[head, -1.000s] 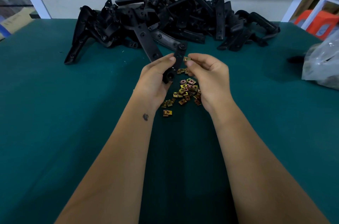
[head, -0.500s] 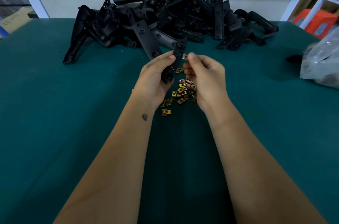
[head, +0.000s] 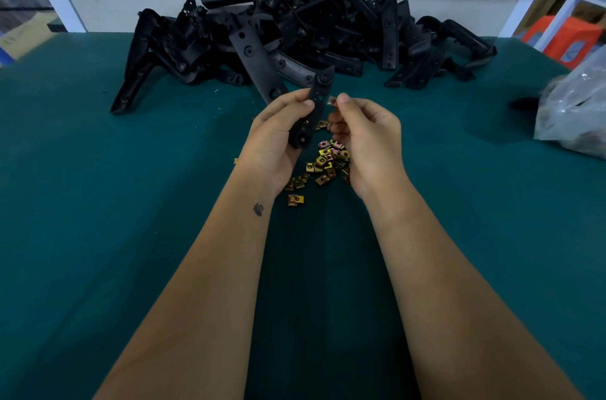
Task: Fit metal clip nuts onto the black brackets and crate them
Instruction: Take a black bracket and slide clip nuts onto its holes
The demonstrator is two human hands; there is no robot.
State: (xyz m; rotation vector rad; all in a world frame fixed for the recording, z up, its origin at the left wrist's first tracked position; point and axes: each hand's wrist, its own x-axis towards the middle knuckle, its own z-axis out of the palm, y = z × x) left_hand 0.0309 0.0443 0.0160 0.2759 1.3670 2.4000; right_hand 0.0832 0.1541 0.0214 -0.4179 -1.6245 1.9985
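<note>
My left hand (head: 273, 140) grips a black bracket (head: 316, 104) upright above the table, its top end sticking out past my fingers. My right hand (head: 367, 140) pinches a small metal clip nut (head: 332, 101) between thumb and forefinger, right beside the bracket's upper edge. Under and between both hands lies a loose heap of brass-coloured clip nuts (head: 324, 163) on the green table (head: 131, 203). No crate is in view.
A big pile of black brackets (head: 295, 35) lies at the back of the table against the white wall. At the right edge sits a clear plastic bag (head: 577, 111). An orange stool (head: 564, 39) stands beyond the table's right corner.
My right hand brought the clip nut up a little and closer to the bracket's edge. My left hand holds the bracket much as before.
</note>
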